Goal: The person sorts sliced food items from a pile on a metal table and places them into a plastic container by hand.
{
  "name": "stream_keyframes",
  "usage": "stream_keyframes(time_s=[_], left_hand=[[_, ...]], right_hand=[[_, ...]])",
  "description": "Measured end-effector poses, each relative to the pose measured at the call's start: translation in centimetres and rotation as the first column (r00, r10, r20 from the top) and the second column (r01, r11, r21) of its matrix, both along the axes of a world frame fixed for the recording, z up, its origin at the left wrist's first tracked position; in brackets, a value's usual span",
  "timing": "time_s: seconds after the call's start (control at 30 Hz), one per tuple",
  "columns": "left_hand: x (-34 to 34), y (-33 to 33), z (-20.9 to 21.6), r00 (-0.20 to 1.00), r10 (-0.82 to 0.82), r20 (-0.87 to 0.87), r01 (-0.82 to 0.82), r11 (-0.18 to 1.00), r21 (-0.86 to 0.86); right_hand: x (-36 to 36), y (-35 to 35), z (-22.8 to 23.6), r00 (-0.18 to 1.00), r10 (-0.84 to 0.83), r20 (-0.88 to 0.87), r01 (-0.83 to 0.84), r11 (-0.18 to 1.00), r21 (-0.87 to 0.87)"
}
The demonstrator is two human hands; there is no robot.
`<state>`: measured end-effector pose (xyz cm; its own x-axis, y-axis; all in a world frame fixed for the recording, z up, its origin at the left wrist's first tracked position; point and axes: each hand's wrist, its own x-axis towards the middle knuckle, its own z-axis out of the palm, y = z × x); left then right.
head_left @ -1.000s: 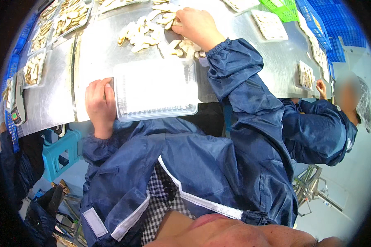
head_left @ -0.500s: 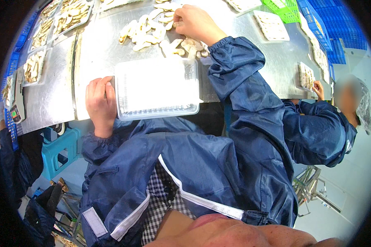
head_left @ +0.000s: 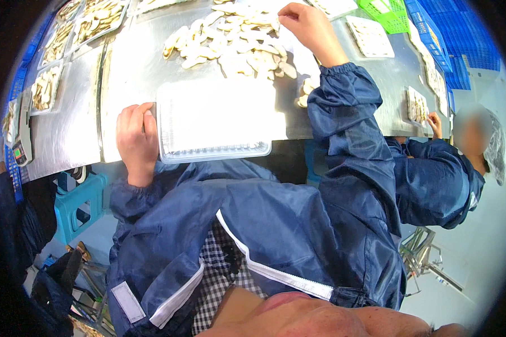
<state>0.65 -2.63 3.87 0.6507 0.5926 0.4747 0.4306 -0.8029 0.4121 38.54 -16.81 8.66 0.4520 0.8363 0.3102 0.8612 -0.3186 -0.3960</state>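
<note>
A clear plastic tray (head_left: 168, 126), washed out by glare, lies at the metal table's (head_left: 129, 67) near edge and juts slightly over it. Curled at its left rim is my left hand (head_left: 136, 137), fingers closed against the tray's side; the fingertips are partly hidden. Beyond the tray spreads a loose heap of pale sliced mushrooms (head_left: 199, 48). My right hand (head_left: 309, 28) is raised at the heap's right side, thumb and fingers pinched together. Whatever may be between those fingertips is too small to make out. Below my right wrist lie a few more mushroom slices (head_left: 305, 92), partly covered by the sleeve.
Filled mushroom trays (head_left: 98, 22) stand at far left, near a scale (head_left: 21, 132). To the right are another filled tray (head_left: 371, 36), a green basket (head_left: 391, 14) and blue crates (head_left: 461, 33). A co-worker (head_left: 433, 180) sits on the right; a turquoise stool (head_left: 81, 205) stands below left.
My right hand has moved right, away from the heap's middle, uncovering more slices there. Mushroom pieces now lie differently near the heap's right edge. My left hand and the tray have stayed put.
</note>
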Motion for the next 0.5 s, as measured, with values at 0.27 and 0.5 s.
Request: stream_keyframes(time_s=[0.27,0.5], left_hand=[[0.5,-0.1,0.0,0.999,-0.017,0.028,0.017,1.000,0.015],[0.1,-0.1,0.0,1.000,-0.005,0.010,0.005,1.000,0.000]], right_hand=[[-1.4,1.1,-3.2,0.985,0.154,0.080,-0.149,0.986,-0.068],[-1.5,-1.3,-0.7,0.938,0.004,-0.346,-0.067,0.983,-0.169]])
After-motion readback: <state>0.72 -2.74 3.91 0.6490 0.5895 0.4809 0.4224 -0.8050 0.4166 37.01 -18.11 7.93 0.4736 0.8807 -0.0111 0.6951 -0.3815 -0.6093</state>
